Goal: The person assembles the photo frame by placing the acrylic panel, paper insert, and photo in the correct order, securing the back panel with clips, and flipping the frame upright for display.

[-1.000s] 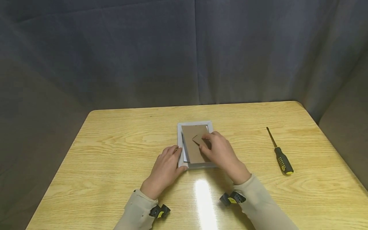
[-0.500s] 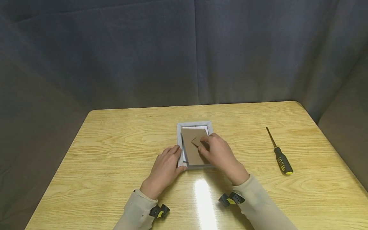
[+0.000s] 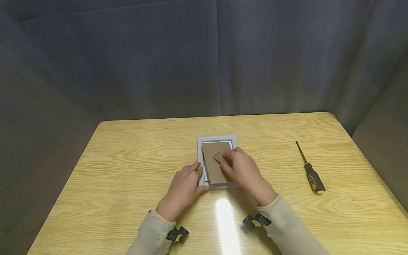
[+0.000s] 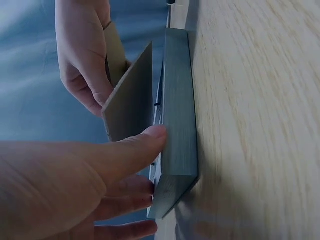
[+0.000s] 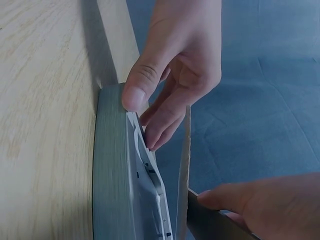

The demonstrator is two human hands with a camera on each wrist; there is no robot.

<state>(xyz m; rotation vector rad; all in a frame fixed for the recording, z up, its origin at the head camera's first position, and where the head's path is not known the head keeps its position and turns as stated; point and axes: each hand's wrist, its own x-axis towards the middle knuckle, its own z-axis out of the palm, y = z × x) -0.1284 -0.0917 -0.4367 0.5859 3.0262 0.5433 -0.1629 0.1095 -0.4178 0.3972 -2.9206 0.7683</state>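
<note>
A pale grey picture frame (image 3: 200, 152) lies back side up on the wooden table. My left hand (image 3: 183, 189) grips its near left corner, thumb on the near edge and fingers along the left side. My right hand (image 3: 245, 171) pinches the stand flap (image 3: 218, 157) of the brown backing board (image 3: 210, 170) between thumb and fingers. In the left wrist view the backing board (image 4: 132, 95) is tilted up from the frame, its far part nearer to it. White paper (image 5: 142, 200) and small dark tabs show inside the frame in the right wrist view.
A screwdriver (image 3: 312, 177) with a black and yellow handle lies on the table (image 3: 127, 170) to the right. Dark curtains (image 3: 159, 63) hang behind the table and at its sides. A small black and yellow device is strapped to each wrist.
The backing board has moved a little toward me with my right hand, uncovering white paper at the frame's far end. My left hand keeps its hold on the frame corner.
</note>
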